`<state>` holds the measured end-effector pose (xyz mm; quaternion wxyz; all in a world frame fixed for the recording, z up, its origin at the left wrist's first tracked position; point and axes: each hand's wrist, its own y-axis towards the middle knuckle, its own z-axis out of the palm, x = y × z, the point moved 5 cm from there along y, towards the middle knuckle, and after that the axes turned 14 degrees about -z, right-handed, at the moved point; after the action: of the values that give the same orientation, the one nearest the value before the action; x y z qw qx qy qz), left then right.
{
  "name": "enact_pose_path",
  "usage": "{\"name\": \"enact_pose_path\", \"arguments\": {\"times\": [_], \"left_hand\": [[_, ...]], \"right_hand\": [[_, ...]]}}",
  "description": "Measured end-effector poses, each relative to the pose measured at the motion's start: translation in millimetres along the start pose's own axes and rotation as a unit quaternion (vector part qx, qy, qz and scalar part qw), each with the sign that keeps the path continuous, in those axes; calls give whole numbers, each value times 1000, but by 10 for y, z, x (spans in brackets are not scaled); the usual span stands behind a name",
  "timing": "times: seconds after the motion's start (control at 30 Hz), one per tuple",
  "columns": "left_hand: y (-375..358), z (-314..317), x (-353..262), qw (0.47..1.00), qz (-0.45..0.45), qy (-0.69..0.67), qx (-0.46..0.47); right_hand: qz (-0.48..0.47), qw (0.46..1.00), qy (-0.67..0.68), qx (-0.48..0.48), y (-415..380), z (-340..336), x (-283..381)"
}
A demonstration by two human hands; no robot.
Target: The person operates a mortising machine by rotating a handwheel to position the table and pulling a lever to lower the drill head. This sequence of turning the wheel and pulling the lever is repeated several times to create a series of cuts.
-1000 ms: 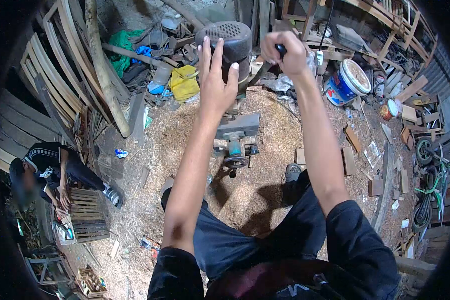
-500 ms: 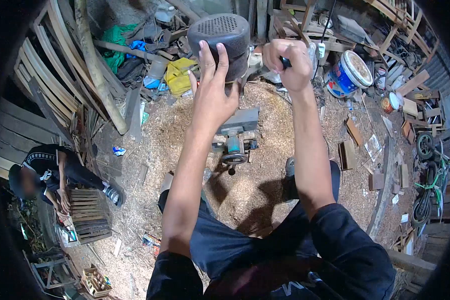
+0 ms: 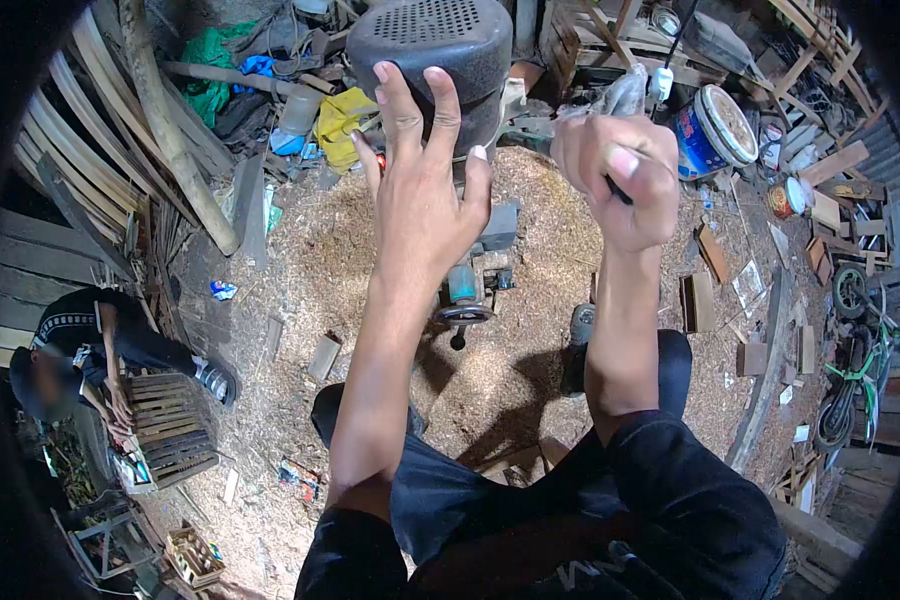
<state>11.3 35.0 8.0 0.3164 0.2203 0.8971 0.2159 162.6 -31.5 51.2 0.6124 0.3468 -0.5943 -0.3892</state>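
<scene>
A dark motor housing [image 3: 420,55] with a perforated round top rises in front of me, at the top middle of the view. My left hand [image 3: 420,180] lies against its near side with the fingers spread. To the right, my right hand [image 3: 620,175] is wrapped round a dark handle [image 3: 618,192], of which only a small end shows. Below the housing, partly hidden by my left forearm, is a machine vise [image 3: 460,285] with a round handwheel [image 3: 465,314].
Wood shavings [image 3: 550,280] cover the floor. Left, a person [image 3: 100,345] sits by a slatted wooden piece [image 3: 170,420]. Curved wooden strips and a pole [image 3: 160,130] lean behind. A paint bucket [image 3: 715,130], wood offcuts [image 3: 698,303] and a small bike [image 3: 855,370] stand right.
My right hand has come down and nearer, now turned with the thumb toward me. My left hand remains against the housing. The view has shifted slightly, and the housing looks larger.
</scene>
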Motion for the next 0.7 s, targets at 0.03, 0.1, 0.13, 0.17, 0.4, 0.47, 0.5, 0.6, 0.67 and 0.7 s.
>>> {"name": "enact_pose_path", "arguments": {"times": [0.03,0.1,0.13,0.17,0.4,0.47,0.5,0.6,0.67,0.7], "left_hand": [[7,7,9,1000,6,1,-5],[12,22,38,1000,16,1,-14],[25,31,33,1000,15,-2,-18],[14,25,29,1000,15,-4,-16],[66,52,27,1000,5,6,-13],[83,56,32,1000,-3,14,-18],[73,55,26,1000,-8,17,-17],[88,-1,-13,1000,-12,13,-21],[110,-22,-20,999,-8,2,-32],[126,-31,-22,999,-8,5,-31]], "right_hand": [[-3,1000,-2,0,-2,1,4],[-9,1000,-5,1,-16,11,9],[-15,1000,-6,3,-7,14,12],[-19,1000,-7,0,-23,31,21],[24,999,0,32,40,-35,-75],[-13,999,3,34,127,-43,-115],[-28,999,4,33,162,-61,-138],[-22,994,-101,-45,447,-158,-269],[-33,990,-37,-131,751,-176,-390],[13,989,-23,-143,855,-267,-582]]}}
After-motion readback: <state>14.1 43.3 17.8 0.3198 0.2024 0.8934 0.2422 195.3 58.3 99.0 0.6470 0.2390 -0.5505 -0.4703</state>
